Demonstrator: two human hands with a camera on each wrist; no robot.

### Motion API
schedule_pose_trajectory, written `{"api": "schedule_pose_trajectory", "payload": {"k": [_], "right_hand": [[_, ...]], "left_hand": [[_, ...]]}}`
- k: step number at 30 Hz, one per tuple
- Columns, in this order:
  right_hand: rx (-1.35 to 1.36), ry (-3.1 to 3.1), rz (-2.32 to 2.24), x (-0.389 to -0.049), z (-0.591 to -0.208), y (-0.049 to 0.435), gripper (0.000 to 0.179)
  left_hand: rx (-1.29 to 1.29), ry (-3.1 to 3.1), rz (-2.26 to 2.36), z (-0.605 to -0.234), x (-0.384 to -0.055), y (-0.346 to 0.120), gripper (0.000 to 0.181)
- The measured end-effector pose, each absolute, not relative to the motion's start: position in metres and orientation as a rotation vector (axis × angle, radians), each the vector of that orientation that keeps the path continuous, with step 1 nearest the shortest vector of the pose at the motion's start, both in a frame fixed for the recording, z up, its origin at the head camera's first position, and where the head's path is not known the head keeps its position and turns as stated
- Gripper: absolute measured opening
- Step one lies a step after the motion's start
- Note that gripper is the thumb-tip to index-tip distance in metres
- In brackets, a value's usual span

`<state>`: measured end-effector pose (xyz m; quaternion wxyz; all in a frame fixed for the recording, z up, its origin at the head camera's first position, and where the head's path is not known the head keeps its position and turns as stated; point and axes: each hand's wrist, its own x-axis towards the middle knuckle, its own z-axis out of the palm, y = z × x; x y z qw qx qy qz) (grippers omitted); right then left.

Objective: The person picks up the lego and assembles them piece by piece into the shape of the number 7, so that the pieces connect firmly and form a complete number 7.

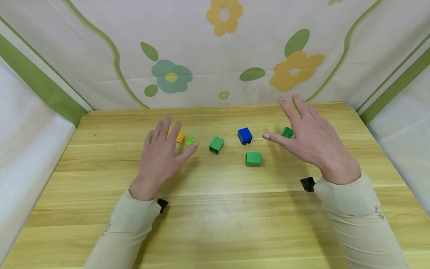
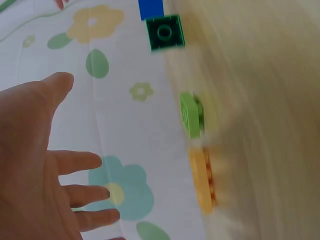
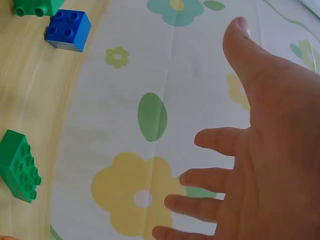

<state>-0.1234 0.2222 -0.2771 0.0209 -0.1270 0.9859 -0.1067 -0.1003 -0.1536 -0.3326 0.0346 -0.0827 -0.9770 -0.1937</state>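
My left hand point(image 1: 159, 157) hovers over the left part of the table with its fingers spread and nothing held. Just beyond its fingertips lie an orange brick point(image 1: 180, 137), partly hidden by the fingers, and a flat lime-green brick point(image 1: 190, 141). On the right, my right hand point(image 1: 314, 138) is raised with spread fingers, also holding nothing. It partly covers a dark green studded brick point(image 1: 287, 132). Between the hands lie a green brick point(image 1: 216, 145), a blue brick point(image 1: 245, 135) and another green brick point(image 1: 253, 159). The right wrist view shows the blue brick's studs point(image 3: 68, 24).
The bricks lie on a light wooden table point(image 1: 215, 224). A white cloth with flower prints point(image 1: 215, 56) hangs behind the table's back edge, and cloth also hangs at both sides. An orange thing point(image 3: 7, 238) shows at the right wrist view's lower left corner.
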Motion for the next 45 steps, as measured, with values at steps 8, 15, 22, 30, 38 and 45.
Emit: {"api": "schedule_pose_trajectory", "payload": {"k": [8, 15, 22, 30, 38, 45], "right_hand": [[-0.376, 3.008, -0.510, -0.126, -0.290, 0.224, 0.101], [-0.365, 2.960, -0.661, -0.125, -0.307, 0.225, 0.094], [-0.412, 2.917, -0.783, -0.125, -0.323, 0.222, 0.087], [-0.432, 2.849, -0.887, -0.124, -0.341, 0.217, 0.078], [-0.495, 2.743, -0.955, -0.123, -0.353, 0.210, 0.071], [-0.554, 2.689, -0.965, -0.121, -0.363, 0.208, 0.066]], "left_hand": [[-0.373, -2.901, -0.723, -0.337, -0.100, -0.132, 0.070], [-0.495, -2.790, -0.742, -0.346, -0.101, -0.112, 0.064], [-0.512, -2.768, -0.806, -0.355, -0.102, -0.097, 0.060], [-0.484, -2.787, -0.802, -0.360, -0.106, -0.085, 0.057], [-0.410, -2.840, -0.841, -0.362, -0.113, -0.074, 0.057], [-0.222, -2.969, -0.958, -0.365, -0.120, -0.066, 0.057]]}}
